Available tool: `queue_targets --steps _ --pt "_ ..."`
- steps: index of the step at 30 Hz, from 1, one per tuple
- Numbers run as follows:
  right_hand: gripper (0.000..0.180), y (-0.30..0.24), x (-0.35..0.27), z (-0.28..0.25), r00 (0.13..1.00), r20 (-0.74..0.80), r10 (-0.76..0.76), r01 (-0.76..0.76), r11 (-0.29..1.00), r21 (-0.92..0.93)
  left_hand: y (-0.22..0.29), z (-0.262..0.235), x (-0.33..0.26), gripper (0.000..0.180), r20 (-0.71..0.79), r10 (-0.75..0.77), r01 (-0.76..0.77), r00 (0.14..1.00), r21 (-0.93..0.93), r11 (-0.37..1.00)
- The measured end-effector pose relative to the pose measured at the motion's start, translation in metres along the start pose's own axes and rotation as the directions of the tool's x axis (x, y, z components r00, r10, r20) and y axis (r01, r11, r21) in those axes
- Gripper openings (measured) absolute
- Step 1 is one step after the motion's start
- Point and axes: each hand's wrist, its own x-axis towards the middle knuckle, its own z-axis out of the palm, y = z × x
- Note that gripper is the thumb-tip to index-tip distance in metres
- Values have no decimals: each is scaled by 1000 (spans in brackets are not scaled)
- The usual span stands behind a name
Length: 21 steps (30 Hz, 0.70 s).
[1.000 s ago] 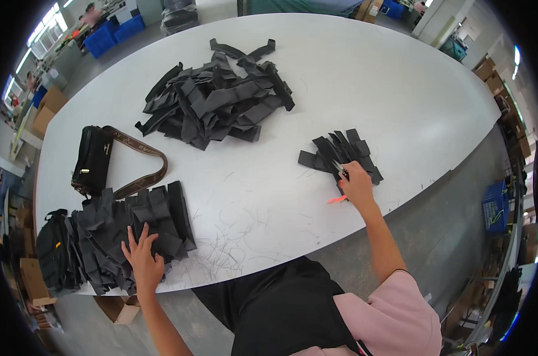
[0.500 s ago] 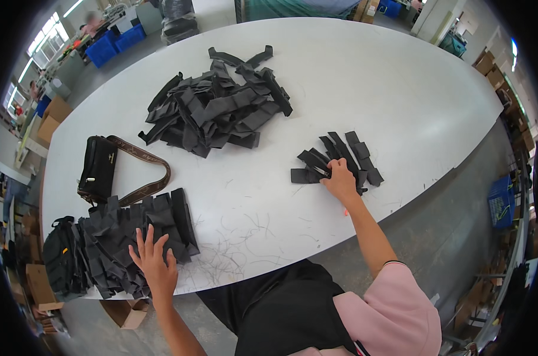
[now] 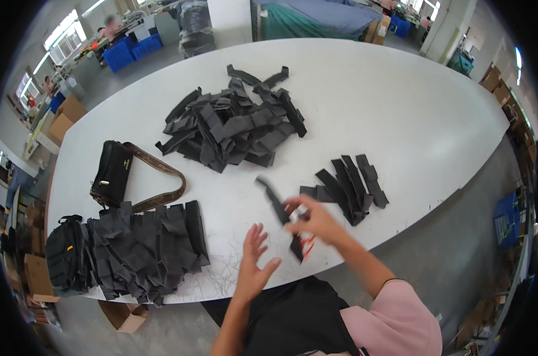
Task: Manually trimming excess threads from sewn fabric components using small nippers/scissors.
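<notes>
My right hand (image 3: pixel 316 222) is closed on a dark fabric strip (image 3: pixel 273 199), lifted at a slant above the table's near side. A small metallic and red item (image 3: pixel 307 244) shows at the same hand, too blurred to name. To its left, my left hand (image 3: pixel 255 267) is open, fingers spread, touching nothing. Several similar strips (image 3: pixel 351 184) lie side by side just beyond my right hand. A large loose heap of strips (image 3: pixel 233 127) lies further back, and a dense row of strips (image 3: pixel 144 252) covers the near left.
On the white table (image 3: pixel 393 101), a black shoulder bag (image 3: pixel 113 172) with a brown patterned strap lies left. A black backpack (image 3: pixel 67 255) sits at the near left corner. Thread scraps (image 3: pixel 224 261) are scattered near the front edge. An open cardboard box (image 3: pixel 125 316) stands below.
My right hand has taken a strip from the small group and carried it left and nearer. My left hand has left the dense row and moved right. The view has shifted slightly.
</notes>
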Motion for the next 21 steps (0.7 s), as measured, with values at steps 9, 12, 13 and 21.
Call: queue_targets --steps 9,12,13,21 --pt "41 8 -7 83 929 314 197 -301 895 328 6 -16 -24 71 -212 -190 102 959 -367 924" --pt "40 25 -9 100 986 152 66 -104 961 258 -5 -8 -23 65 -370 -147 49 917 -261 964" --pt "42 33 -6 107 995 8 -95 92 981 170 -11 -3 -22 62 -484 -105 42 869 -138 990" --pt "33 59 4 119 872 -134 -470 425 865 -269 -29 -33 -37 38 -571 107 39 814 236 971"
